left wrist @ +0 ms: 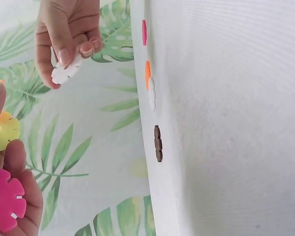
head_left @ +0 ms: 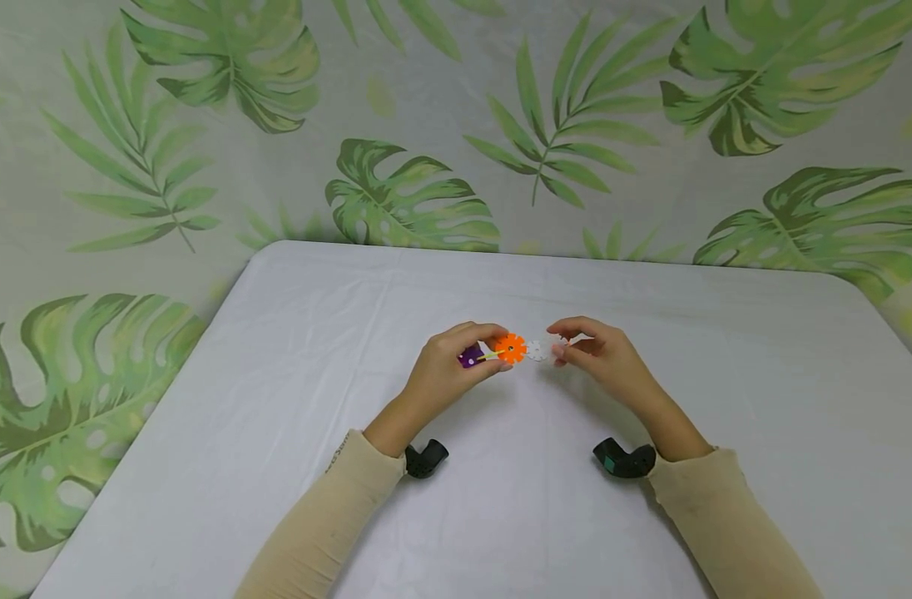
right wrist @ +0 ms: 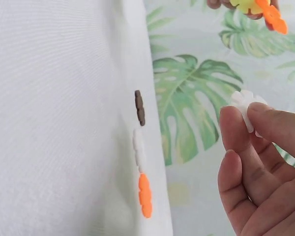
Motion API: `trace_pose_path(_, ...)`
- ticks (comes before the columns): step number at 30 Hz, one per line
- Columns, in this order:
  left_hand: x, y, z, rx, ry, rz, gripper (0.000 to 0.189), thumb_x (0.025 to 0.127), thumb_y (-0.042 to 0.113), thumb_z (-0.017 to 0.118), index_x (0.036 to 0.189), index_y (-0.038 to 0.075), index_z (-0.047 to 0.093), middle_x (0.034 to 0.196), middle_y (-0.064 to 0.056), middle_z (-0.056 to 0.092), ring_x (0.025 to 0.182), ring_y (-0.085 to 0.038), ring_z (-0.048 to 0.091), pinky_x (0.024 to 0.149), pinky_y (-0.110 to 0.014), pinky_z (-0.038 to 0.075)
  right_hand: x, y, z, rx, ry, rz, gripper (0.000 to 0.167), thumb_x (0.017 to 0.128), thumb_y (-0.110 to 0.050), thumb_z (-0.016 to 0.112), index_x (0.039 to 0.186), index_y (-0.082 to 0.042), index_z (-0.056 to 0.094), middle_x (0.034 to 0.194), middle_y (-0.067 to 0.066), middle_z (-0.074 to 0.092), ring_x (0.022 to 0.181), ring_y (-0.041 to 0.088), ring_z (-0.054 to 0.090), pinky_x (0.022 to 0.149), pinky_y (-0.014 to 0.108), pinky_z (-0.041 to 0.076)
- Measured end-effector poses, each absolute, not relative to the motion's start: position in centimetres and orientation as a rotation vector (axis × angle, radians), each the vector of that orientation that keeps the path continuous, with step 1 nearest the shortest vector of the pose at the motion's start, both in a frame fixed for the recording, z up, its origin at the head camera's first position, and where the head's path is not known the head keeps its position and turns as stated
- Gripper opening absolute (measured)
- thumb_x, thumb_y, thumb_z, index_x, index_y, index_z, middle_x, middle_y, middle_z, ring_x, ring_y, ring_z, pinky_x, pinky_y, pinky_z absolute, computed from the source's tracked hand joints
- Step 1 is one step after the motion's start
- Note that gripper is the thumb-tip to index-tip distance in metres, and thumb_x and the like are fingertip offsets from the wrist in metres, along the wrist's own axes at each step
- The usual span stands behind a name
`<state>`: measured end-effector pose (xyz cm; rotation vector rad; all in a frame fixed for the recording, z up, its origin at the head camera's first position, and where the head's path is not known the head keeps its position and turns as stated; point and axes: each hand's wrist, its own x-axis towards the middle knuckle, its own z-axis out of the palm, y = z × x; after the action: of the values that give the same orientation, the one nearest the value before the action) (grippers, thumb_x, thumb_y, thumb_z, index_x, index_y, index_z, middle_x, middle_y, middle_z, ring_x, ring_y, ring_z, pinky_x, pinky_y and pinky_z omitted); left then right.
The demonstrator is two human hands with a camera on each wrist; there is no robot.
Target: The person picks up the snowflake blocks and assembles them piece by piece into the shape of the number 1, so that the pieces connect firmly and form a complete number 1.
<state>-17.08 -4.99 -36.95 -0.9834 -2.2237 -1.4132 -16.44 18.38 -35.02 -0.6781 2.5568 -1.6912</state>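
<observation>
My left hand grips a joined cluster of notched plastic snowflake discs. It has an orange disc, a purple disc, a yellow disc and a pink disc. Between thumb and fingertips, my right hand pinches a white snowflake disc, held up to the right of the cluster. A gap separates the two in the left wrist view. From the head, another white disc shows between the hands.
On the white table, the left wrist view shows a pink disc, an orange disc, a white disc and a brown disc. Black wrist devices sit by both sleeves. Leaf-patterned cloth hangs behind.
</observation>
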Motion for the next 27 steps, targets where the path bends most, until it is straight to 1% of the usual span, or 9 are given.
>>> trace_pose_path(4, -17.0, -5.0, -36.9, -0.985, -2.225, -1.412, 0.032, 0.072, 0.017, 0.076, 0.101, 0.008, 0.065, 0.086, 0.004, 0.062, 0.063, -0.004, 0.051, 0.056, -0.017, 0.046, -16.3, 18.3, -34.7, -0.702, 2.510, -1.743, 0.020, 0.084, 0.004, 0.059, 0.104, 0.005, 0.057, 0.092, 0.017, 0.053, 0.071, 0.025, 0.063, 0.073, 0.027, 0.050)
trace_pose_path(7, -16.9, -4.9, -36.8, -0.991, -2.229, -1.417, 0.032, 0.073, 0.017, 0.076, 0.101, 0.008, 0.066, 0.087, 0.003, 0.062, 0.064, -0.004, 0.052, 0.056, -0.017, 0.046, -16.1, 18.2, -34.4, -0.731, 2.472, -1.782, 0.019, 0.084, 0.006, 0.058, 0.103, 0.009, 0.055, 0.094, 0.019, 0.054, 0.072, 0.021, 0.063, 0.074, 0.027, 0.050)
trace_pose_path(11, -16.9, -4.9, -36.8, -0.998, -2.240, -1.410, 0.032, 0.073, 0.019, 0.075, 0.102, 0.009, 0.065, 0.088, 0.003, 0.062, 0.066, -0.004, 0.052, 0.056, -0.017, 0.045, -15.8, 18.0, -33.9, -0.769, 2.449, -1.806, 0.018, 0.084, 0.008, 0.057, 0.101, 0.011, 0.054, 0.095, 0.022, 0.055, 0.075, 0.026, 0.063, 0.076, 0.027, 0.050)
trace_pose_path(15, -16.9, -4.9, -36.9, -1.005, -2.248, -1.398, 0.032, 0.073, 0.019, 0.075, 0.102, 0.008, 0.065, 0.088, 0.003, 0.062, 0.066, -0.003, 0.051, 0.056, -0.017, 0.045, -15.5, 17.7, -33.4, -0.800, 2.489, -1.777, 0.014, 0.083, 0.008, 0.058, 0.096, 0.009, 0.056, 0.091, 0.021, 0.058, 0.077, 0.028, 0.062, 0.076, 0.025, 0.050)
trace_pose_path(19, -16.9, -4.8, -37.0, -1.010, -2.255, -1.392, 0.032, 0.073, 0.019, 0.075, 0.102, 0.008, 0.065, 0.087, 0.004, 0.062, 0.064, -0.002, 0.049, 0.056, -0.017, 0.045, -15.2, 17.5, -33.0, -0.810, 2.535, -1.749, 0.011, 0.081, 0.008, 0.060, 0.092, 0.006, 0.057, 0.086, 0.018, 0.061, 0.076, 0.021, 0.063, 0.074, 0.024, 0.050)
trace_pose_path(22, -16.9, -4.8, -37.0, -1.014, -2.258, -1.388, 0.032, 0.073, 0.019, 0.075, 0.102, 0.009, 0.065, 0.087, 0.004, 0.061, 0.064, -0.001, 0.049, 0.055, -0.018, 0.045, -15.0, 17.4, -32.9, -0.806, 2.557, -1.736, 0.011, 0.080, 0.008, 0.061, 0.091, 0.005, 0.058, 0.085, 0.017, 0.062, 0.075, 0.016, 0.063, 0.073, 0.023, 0.050)
trace_pose_path(27, -16.8, -4.7, -37.0, -1.024, -2.262, -1.385, 0.032, 0.073, 0.019, 0.075, 0.101, 0.008, 0.065, 0.087, 0.003, 0.061, 0.063, -0.003, 0.049, 0.055, -0.018, 0.045, -14.8, 17.2, -32.7, -0.823, 2.566, -1.732, 0.012, 0.080, 0.010, 0.061, 0.090, 0.006, 0.058, 0.086, 0.016, 0.062, 0.076, 0.020, 0.063, 0.071, 0.022, 0.050)
